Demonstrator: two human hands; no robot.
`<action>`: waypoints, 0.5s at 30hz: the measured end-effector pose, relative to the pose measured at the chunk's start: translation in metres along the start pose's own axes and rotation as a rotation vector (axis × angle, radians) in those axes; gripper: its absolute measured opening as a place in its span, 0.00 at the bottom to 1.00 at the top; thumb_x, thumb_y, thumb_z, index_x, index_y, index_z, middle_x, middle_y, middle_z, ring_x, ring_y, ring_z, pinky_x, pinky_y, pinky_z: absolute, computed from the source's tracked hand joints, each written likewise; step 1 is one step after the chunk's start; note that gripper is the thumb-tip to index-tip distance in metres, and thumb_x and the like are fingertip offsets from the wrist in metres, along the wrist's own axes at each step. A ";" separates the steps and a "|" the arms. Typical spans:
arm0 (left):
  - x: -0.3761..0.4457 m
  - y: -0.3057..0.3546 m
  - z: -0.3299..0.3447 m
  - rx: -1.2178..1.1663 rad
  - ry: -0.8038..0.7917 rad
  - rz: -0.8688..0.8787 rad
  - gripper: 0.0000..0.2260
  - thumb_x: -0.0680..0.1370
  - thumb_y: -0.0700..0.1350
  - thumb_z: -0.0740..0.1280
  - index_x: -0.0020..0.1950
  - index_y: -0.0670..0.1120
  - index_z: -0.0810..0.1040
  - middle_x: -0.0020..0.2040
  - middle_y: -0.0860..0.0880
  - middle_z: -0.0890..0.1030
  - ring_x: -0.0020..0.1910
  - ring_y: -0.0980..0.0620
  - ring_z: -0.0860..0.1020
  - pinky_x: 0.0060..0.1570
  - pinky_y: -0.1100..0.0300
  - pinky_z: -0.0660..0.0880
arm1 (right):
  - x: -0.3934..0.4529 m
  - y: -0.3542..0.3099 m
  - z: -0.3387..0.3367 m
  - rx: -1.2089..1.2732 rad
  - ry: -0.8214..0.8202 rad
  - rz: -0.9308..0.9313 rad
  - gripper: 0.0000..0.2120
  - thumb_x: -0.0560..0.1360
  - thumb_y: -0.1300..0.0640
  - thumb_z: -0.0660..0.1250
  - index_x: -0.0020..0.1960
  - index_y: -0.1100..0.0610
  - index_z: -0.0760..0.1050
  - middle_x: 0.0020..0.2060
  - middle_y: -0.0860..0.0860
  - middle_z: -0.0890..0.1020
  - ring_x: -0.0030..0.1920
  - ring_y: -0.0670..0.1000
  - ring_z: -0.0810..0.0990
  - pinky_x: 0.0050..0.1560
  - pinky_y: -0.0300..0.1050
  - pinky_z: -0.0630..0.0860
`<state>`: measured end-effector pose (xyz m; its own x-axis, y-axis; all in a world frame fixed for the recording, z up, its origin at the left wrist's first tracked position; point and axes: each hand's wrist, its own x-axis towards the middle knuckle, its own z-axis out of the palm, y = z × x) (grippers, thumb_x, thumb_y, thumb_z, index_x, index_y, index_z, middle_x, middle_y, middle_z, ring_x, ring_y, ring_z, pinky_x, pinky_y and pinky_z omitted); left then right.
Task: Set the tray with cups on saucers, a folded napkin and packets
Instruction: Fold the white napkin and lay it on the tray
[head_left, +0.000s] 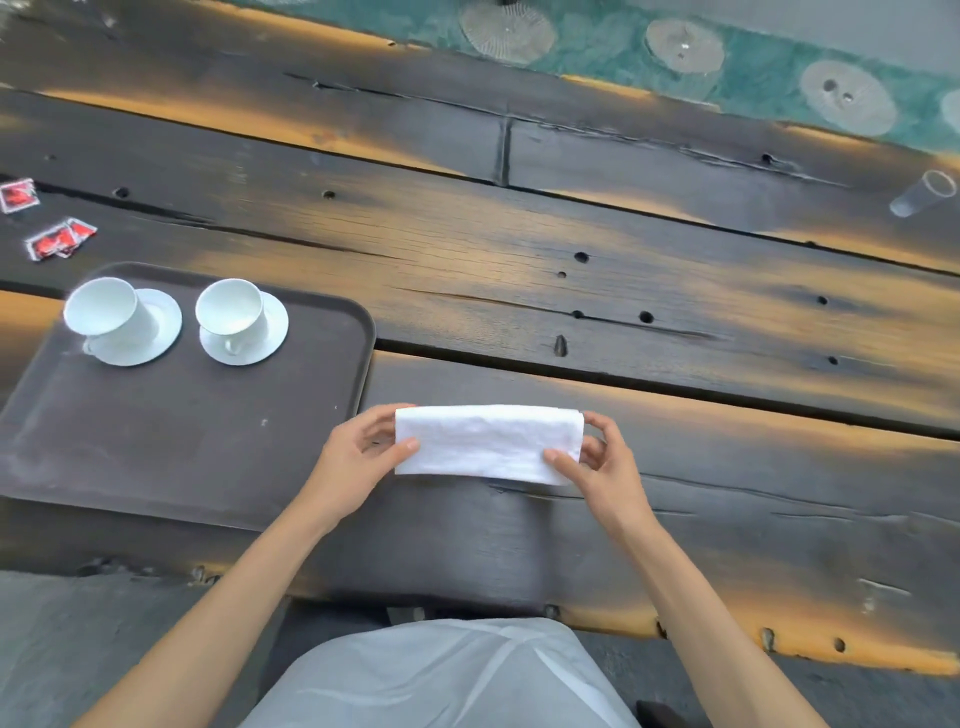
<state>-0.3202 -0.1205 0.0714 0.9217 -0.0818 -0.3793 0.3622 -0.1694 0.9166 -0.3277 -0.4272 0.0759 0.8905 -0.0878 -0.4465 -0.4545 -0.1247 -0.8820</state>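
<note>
A white napkin (485, 442), folded into a long rectangle, lies just right of the tray, held at both ends. My left hand (358, 457) pinches its left end and my right hand (605, 467) pinches its right end. The dark brown tray (171, 447) sits at the left of the wooden table. On its far side stand two white cups, each on a white saucer: the left cup (104, 312) and the right cup (231, 312). Red and white packets (60, 239) lie on the table beyond the tray, with one more packet (18, 195) at the far left edge.
A clear plastic cup (922, 195) lies on its side at the far right of the table. The plank table (571, 249) has gaps and knot holes. Beyond its far edge is a green floor with round patterned discs (506, 28).
</note>
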 end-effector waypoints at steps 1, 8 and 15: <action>-0.001 0.008 -0.006 0.008 -0.008 0.031 0.12 0.77 0.43 0.74 0.59 0.53 0.83 0.56 0.54 0.86 0.57 0.56 0.83 0.56 0.65 0.78 | 0.002 -0.003 -0.001 -0.003 -0.040 -0.006 0.30 0.73 0.60 0.78 0.71 0.48 0.70 0.42 0.59 0.77 0.45 0.57 0.77 0.55 0.46 0.74; -0.012 0.056 -0.046 0.051 0.025 0.124 0.08 0.74 0.47 0.75 0.49 0.45 0.84 0.50 0.37 0.82 0.46 0.55 0.81 0.48 0.67 0.77 | 0.006 -0.028 0.015 -0.037 -0.212 -0.111 0.20 0.72 0.61 0.79 0.62 0.52 0.80 0.50 0.44 0.88 0.49 0.46 0.85 0.50 0.38 0.78; -0.024 0.049 -0.088 0.033 0.045 0.118 0.15 0.77 0.50 0.71 0.52 0.39 0.75 0.49 0.28 0.76 0.45 0.45 0.76 0.52 0.53 0.73 | 0.010 -0.044 0.056 -0.024 -0.216 -0.166 0.05 0.76 0.61 0.75 0.51 0.58 0.83 0.54 0.56 0.84 0.48 0.43 0.84 0.47 0.30 0.76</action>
<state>-0.3125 -0.0404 0.1367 0.9632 -0.0589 -0.2622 0.2467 -0.1935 0.9496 -0.2974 -0.3676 0.1019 0.9355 0.1487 -0.3205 -0.3003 -0.1430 -0.9431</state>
